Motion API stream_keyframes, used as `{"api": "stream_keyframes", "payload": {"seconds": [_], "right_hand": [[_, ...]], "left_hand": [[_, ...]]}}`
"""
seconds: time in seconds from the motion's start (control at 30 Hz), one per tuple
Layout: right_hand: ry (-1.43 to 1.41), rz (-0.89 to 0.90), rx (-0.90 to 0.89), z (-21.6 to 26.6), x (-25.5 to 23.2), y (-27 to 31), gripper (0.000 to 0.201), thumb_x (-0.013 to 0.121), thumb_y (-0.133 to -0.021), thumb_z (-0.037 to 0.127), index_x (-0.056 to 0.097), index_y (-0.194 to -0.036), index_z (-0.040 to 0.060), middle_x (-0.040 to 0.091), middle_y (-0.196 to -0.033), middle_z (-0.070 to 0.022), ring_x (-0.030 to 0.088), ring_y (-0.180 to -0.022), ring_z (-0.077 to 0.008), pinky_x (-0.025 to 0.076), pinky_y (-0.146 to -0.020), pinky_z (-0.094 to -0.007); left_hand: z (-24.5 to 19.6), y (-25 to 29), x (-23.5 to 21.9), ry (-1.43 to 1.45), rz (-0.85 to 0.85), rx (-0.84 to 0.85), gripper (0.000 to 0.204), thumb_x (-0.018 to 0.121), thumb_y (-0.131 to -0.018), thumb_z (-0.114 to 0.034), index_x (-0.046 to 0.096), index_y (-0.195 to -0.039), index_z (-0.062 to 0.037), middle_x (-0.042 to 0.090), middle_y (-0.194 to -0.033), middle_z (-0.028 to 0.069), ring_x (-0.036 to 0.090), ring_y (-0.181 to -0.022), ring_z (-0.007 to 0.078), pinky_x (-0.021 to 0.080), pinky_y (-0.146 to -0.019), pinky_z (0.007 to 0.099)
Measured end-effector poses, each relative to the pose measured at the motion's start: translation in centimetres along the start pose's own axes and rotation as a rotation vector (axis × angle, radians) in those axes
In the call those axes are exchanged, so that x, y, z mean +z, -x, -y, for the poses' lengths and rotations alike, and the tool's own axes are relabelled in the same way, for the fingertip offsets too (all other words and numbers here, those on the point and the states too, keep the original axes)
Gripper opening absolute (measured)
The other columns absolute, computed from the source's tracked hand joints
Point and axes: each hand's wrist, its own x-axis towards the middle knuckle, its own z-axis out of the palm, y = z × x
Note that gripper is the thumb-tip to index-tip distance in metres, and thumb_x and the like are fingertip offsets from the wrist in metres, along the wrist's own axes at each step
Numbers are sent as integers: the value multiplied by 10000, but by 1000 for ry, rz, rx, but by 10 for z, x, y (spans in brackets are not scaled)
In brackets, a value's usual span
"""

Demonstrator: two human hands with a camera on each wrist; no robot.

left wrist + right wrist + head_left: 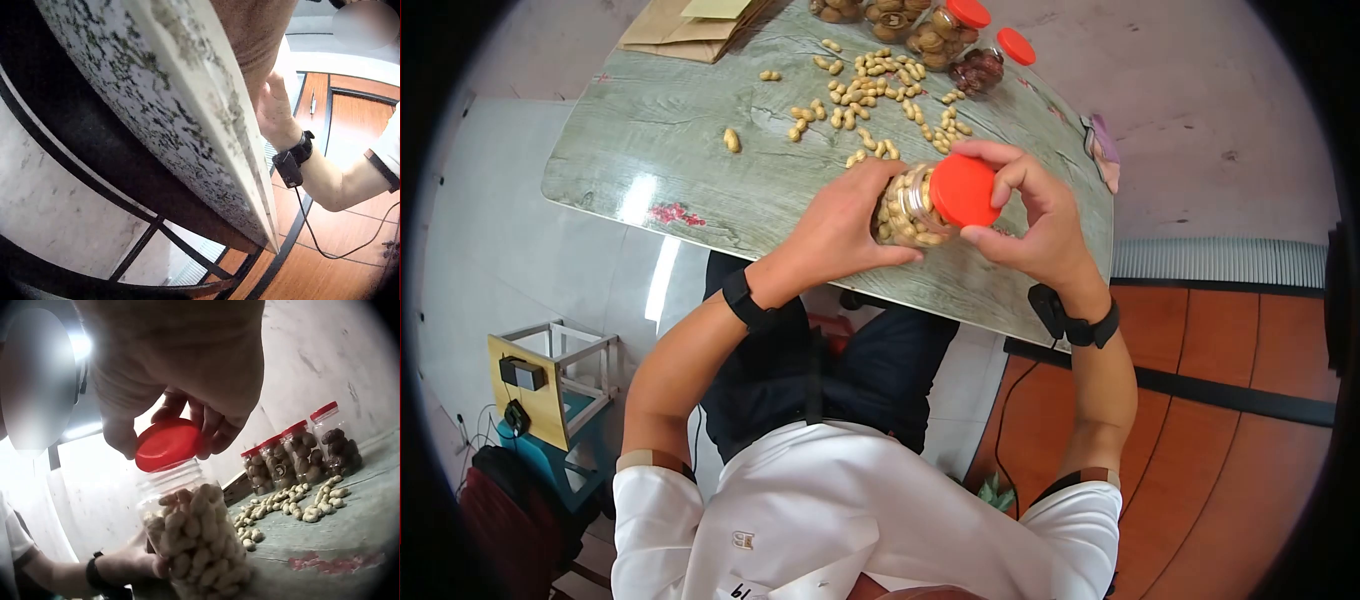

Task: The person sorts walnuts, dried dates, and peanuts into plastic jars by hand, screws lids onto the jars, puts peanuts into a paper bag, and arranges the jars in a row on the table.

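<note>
A clear jar (907,212) full of peanuts stands near the table's front edge, my left hand (840,225) curled round its side. Above its mouth, my right hand (1035,215) pinches a red lid (965,190) by the rim. In the right wrist view the lid (169,445) is tilted over the neck of the jar (197,544), and the fingers of my right hand (181,369) lie around its edge. Loose peanuts (865,90) are scattered on the table beyond the jar. The left wrist view does not show the jar.
Several red-lidded jars stand at the table's back, with walnuts (940,38) and dark red contents (977,72) among them. Brown paper bags (675,32) lie at the back left. A pink cloth (1104,155) is at the right edge of the table (650,130).
</note>
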Motion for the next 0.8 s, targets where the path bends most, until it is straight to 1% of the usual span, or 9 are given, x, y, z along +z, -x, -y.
{"api": "stream_keyframes", "payload": {"seconds": [0.13,0.2,0.23,0.3,0.33,0.4,0.5,0.53,0.8], "right_hand": [[61,68,1,8,-3,-5,418,858,-709,42,536,-973,85,664,-1356,-175,663,-1216,-313,525,-1024,-383],[128,127,-4,20,-5,-12,467,839,-707,19,588,-1095,79,658,-1360,-144,665,-1199,-324,544,-1006,-382],[129,131,-2,24,-6,-15,467,839,-707,19,588,-1095,79,658,-1360,-144,665,-1199,-324,544,-1006,-382],[217,228,-37,31,-7,-21,580,813,-707,-9,602,-1240,81,647,-1359,-122,657,-1193,-339,565,-979,-395],[216,233,-38,34,-7,-24,580,813,-707,-9,602,-1240,81,647,-1359,-122,657,-1193,-339,565,-979,-395],[266,304,-17,40,-8,-28,651,780,-706,-62,605,-1319,70,631,-1370,-150,627,-1259,-340,516,-1057,-400],[326,356,25,45,-8,-32,668,776,-707,-68,601,-1337,66,615,-1367,-144,632,-1233,-350,537,-1025,-397],[326,358,25,46,-8,-33,668,776,-707,-68,601,-1337,66,615,-1367,-144,632,-1233,-350,537,-1025,-397],[450,419,-21,54,-9,-39,681,777,-691,-62,605,-1336,75,593,-1354,-132,648,-1158,-374,564,-959,-415]], "left_hand": [[1,1,1,1,-4,11,872,959,-661,-300,531,-1374,-36,635,-1262,183,635,-1163,393,520,-966,438],[3,1,3,-1,-9,12,871,958,-659,-299,532,-1373,-40,634,-1265,181,634,-1161,395,520,-964,441],[4,1,4,-5,-11,15,871,957,-657,-299,532,-1373,-43,632,-1267,179,633,-1159,396,520,-963,444],[3,1,3,0,-14,19,868,956,-657,-297,532,-1371,-44,632,-1266,178,632,-1159,396,519,-963,443],[3,1,3,2,-16,23,866,956,-657,-296,532,-1370,-46,631,-1264,176,630,-1159,395,519,-963,443],[4,1,3,4,-16,24,866,956,-656,-295,531,-1369,-47,630,-1261,174,628,-1158,396,520,-962,443],[4,0,2,8,-23,39,842,949,-653,-296,533,-1338,-37,628,-1223,176,624,-1137,398,516,-950,450],[3,0,2,10,-32,52,817,941,-651,-297,536,-1307,-26,626,-1189,179,621,-1117,399,512,-939,458],[2,0,2,25,-34,38,806,947,-646,-293,541,-1294,-40,624,-1160,169,621,-1101,396,509,-929,461]]}}
